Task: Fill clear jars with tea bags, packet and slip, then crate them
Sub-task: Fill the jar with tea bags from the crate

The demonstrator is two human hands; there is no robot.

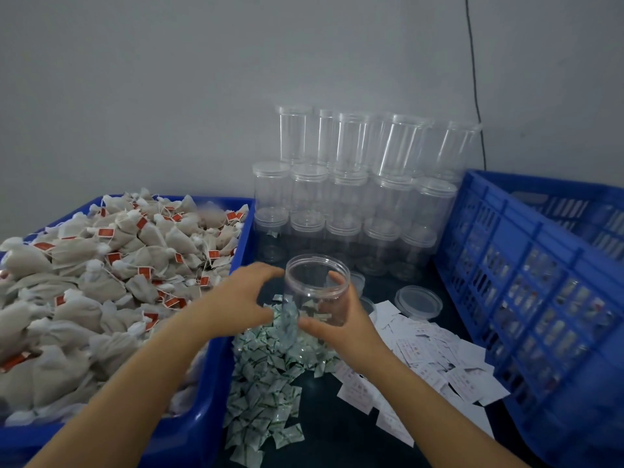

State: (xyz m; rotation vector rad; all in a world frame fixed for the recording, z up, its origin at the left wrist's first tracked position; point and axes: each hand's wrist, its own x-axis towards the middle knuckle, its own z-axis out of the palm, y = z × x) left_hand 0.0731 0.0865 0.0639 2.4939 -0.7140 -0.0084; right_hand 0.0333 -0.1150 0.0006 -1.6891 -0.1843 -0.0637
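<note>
My right hand point(341, 324) grips an open clear jar point(315, 288) by its lower wall, holding it upright above a heap of small green-and-white packets point(270, 369). My left hand point(246, 295) hovers at the jar's left side with fingers spread, thumb near the packets; I cannot tell whether it touches the jar. The jar looks empty. A blue bin point(209, 393) on the left is heaped with beige tea bags point(101, 282) bearing red tags. White paper slips point(429, 363) lie spread to the right of the packets. A loose clear lid point(418, 302) lies behind the slips.
Stacked lidded clear jars point(354, 194) stand against the grey wall at the back. A blue slatted crate point(540, 298) on the right holds filled jars. A black cable point(474, 79) runs down the wall. The table top is dark.
</note>
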